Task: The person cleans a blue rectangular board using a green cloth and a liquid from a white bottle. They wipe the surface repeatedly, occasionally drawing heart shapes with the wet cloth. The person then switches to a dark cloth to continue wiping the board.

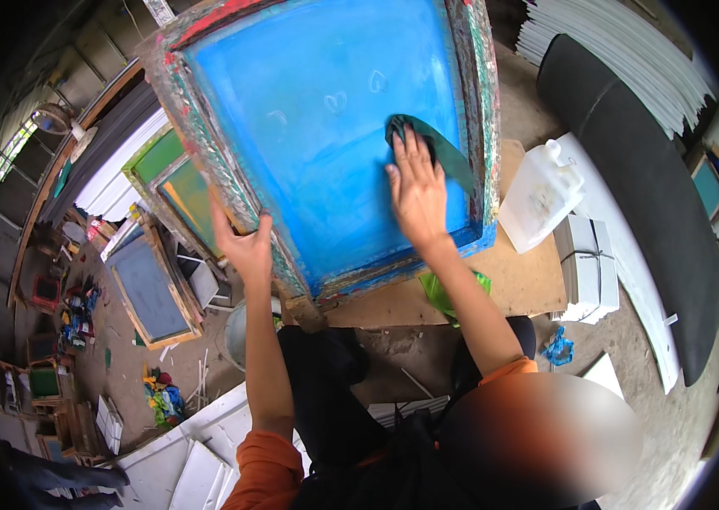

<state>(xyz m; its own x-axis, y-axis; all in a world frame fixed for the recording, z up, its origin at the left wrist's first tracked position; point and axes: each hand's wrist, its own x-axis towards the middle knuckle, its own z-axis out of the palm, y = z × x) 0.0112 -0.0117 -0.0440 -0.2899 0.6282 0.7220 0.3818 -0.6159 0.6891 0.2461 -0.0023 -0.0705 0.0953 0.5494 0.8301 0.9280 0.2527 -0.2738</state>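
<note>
A wooden screen-printing frame with paint-stained edges and a blue mesh stands tilted in front of me. Faint heart outlines show in the upper part of the mesh. My left hand grips the frame's left side, thumb on the face and fingers wrapped behind the edge. A dark green cloth lies bunched under the fingers of my right hand, which presses it against the right half of the mesh. The end of the cloth trails to the right toward the frame's side.
Below the frame is a brown board, with a bright green piece on it. A translucent jug and a tied white stack stand to the right. More frames lean at left, beside a bucket.
</note>
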